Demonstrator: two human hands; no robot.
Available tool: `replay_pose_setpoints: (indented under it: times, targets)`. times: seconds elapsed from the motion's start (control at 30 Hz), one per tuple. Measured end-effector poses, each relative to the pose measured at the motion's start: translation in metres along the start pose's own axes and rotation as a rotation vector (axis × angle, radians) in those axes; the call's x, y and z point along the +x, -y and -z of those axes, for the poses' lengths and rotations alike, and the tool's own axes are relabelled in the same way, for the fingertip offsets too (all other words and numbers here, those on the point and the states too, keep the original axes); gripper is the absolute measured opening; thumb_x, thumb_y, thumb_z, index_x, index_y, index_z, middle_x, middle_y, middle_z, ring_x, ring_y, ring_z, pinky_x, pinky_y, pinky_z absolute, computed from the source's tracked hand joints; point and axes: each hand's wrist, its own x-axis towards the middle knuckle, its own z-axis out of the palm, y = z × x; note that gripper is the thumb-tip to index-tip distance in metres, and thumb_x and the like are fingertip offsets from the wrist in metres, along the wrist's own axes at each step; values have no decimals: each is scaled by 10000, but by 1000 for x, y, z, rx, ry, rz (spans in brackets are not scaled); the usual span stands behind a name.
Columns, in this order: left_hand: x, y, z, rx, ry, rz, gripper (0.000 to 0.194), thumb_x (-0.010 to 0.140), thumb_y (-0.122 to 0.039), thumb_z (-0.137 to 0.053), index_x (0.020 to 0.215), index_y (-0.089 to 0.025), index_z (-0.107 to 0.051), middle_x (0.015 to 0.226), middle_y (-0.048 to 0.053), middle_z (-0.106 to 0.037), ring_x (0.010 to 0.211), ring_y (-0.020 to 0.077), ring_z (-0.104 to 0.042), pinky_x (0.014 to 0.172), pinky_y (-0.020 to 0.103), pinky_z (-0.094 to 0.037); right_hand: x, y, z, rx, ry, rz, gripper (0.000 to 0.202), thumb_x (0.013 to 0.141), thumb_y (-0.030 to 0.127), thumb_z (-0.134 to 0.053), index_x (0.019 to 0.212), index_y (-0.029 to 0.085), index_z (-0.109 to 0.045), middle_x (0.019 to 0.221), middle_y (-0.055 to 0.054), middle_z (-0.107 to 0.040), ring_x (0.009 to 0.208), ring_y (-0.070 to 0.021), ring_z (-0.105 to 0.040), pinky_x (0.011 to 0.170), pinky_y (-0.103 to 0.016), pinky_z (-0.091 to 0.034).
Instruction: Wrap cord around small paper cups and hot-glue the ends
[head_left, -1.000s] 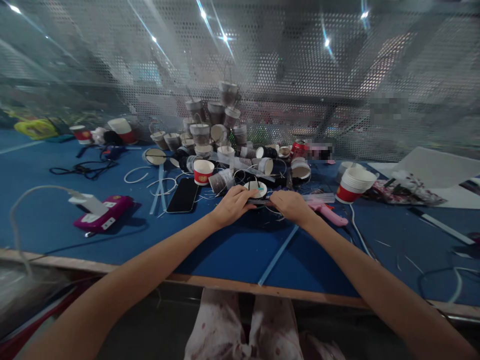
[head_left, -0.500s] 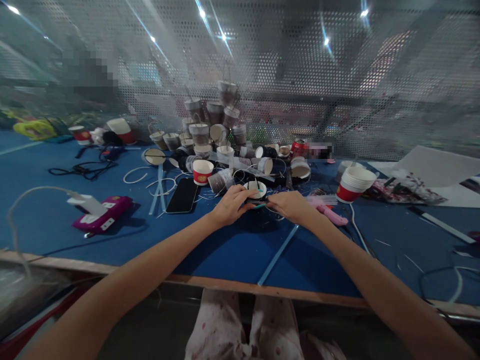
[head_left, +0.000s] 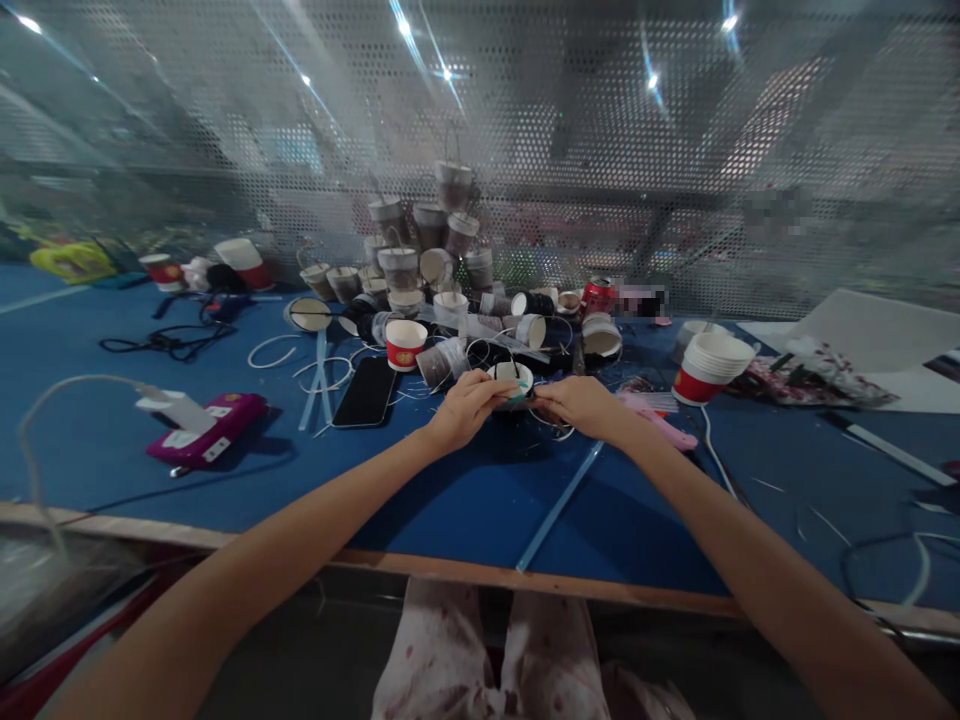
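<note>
A blue worktop (head_left: 465,510) stood before a perforated screen (head_left: 555,150) as the left hand (head_left: 466,410) clasped a white-rimmed cup (head_left: 511,376) near the table's middle, the right hand (head_left: 576,405) pinching at its side.

Passage beyond both hands is blocked by a crowd of wrapped cups (head_left: 442,360), piled up toward the mesh panel (head_left: 570,150). On the left, the way is obstructed by the phone (head_left: 365,391), the clear strips (head_left: 316,385) and, farther out, the purple power strip (head_left: 208,430) with its raised plug. On the right, the way is hindered by the pink tool (head_left: 667,430) and the stacked paper cups (head_left: 709,368). Open desk (head_left: 465,500) is found between the forearms, crossed only by a flat clear strip (head_left: 559,508) that could be passed over.
</note>
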Motion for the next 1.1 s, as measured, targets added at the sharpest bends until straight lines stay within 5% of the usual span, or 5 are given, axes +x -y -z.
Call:
replay_pose_setpoints:
  times: [0.23,0.63,0.83,1.1]
  targets:
    - [2,2,6,-33,116,27,289,829,-263,-480,1090,-155,-539,812,49,-589,781,133,-533,724,270,-462,4,-4,1,108,30,-23,242,864,224,-404,723,194,-598,651,9,-652,636,-99,-578,525,-191,-292]
    - [11,2,12,-151,180,69,262,807,-234,-517,1053,-151,-554,787,29,-660,800,126,-593,744,250,-470,10,-10,2,193,1,-3,235,839,232,-432,766,222,-655,644,21,-667,645,-105,-584,524,-192,-298]
    - [12,2,15,-157,237,105,416,712,-333,-626,1077,-153,-539,842,53,-659,824,156,-608,751,277,-479,16,-13,3,217,15,3,239,829,224,-441,759,224,-669,641,24,-672,657,-111,-591,540,-194,-314]
    - [19,8,18,-284,351,149,322,790,-279,-538,1094,-174,-532,811,26,-654,772,126,-612,704,247,-474,26,-22,5,338,54,-9,283,797,309,-476,618,169,-645,531,1,-634,543,-107,-560,498,-196,-314]
